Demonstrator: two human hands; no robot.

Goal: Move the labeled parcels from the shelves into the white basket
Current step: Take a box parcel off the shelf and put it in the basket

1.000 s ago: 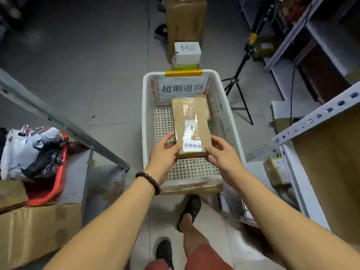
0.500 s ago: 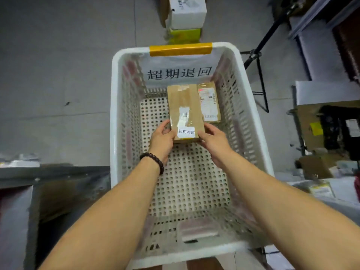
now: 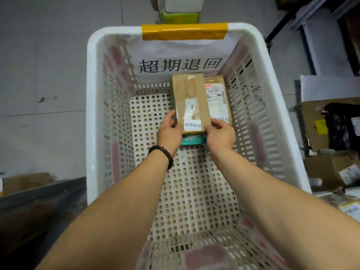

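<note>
The left hand (image 3: 169, 131) and right hand (image 3: 221, 134) are each pinching a near corner of the taped box (image 3: 190, 102), holding it level, seemingly to lay it flat at the basket's (image 3: 91, 94) far end.

A teal packet (image 3: 192, 140) lay mostly hidden under the taped box (image 3: 190, 104), between the left hand (image 3: 169, 131) and right hand (image 3: 221, 134). The box covered part of a second parcel (image 3: 217, 98), whose label print was too small to read.
</note>
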